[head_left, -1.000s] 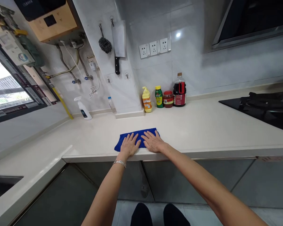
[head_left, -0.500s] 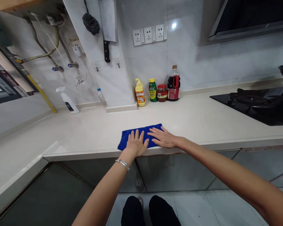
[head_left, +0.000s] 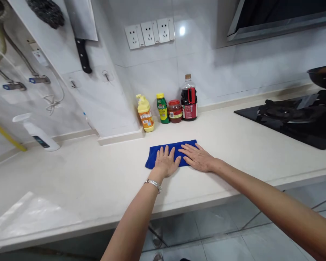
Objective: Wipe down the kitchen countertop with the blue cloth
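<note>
A folded blue cloth (head_left: 153, 156) lies flat on the white countertop (head_left: 103, 174), a short way in front of the bottles. My left hand (head_left: 167, 162) rests palm down on its left and middle part, fingers spread. Flat on the right part lies my right hand (head_left: 197, 158), its fingers stretched out to the left. Both hands press on the cloth without gripping it. A silver bracelet (head_left: 154, 184) circles my left wrist.
By the wall stand a yellow pump bottle (head_left: 146, 115), a green bottle (head_left: 163, 109), a red-lidded jar (head_left: 175, 112) and a dark sauce bottle (head_left: 189, 99). A white spray bottle (head_left: 39, 134) leans far left. A cleaver (head_left: 83, 54) hangs above; a gas stove (head_left: 288, 116) is right.
Both hands have slid the blue cloth forward, away from the counter's front edge and nearer the bottles. The camera view has moved closer to the counter.
</note>
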A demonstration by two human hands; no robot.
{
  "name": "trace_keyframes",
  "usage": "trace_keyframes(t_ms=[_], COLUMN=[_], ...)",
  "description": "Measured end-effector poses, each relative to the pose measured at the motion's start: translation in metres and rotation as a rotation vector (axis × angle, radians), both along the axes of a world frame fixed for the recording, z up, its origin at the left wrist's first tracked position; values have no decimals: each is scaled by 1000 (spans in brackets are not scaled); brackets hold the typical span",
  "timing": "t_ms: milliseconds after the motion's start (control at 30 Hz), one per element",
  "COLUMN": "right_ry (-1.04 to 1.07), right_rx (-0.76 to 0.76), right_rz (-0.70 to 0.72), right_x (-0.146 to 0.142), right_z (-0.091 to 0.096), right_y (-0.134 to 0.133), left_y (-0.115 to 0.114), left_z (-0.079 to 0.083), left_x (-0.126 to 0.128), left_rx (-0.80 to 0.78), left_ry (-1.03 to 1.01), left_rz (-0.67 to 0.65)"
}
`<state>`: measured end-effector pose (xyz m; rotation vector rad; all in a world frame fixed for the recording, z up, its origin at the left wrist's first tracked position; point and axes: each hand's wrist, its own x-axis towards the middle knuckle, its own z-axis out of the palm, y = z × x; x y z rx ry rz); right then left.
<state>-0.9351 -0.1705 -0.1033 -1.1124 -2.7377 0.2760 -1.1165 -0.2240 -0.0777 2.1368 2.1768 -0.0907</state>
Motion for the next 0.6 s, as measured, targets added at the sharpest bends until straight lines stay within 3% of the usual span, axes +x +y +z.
trace_keyframes(t_ms=[600], right_ry=[-107], right_rx=[-23], right_rz=[-128], right_x=[-38], right_z=[4], right_y=[111], left_y=[129], left_z=[-7], left_x=[-32], left_rx=[93], left_ry=[-4], left_rz=[-35])
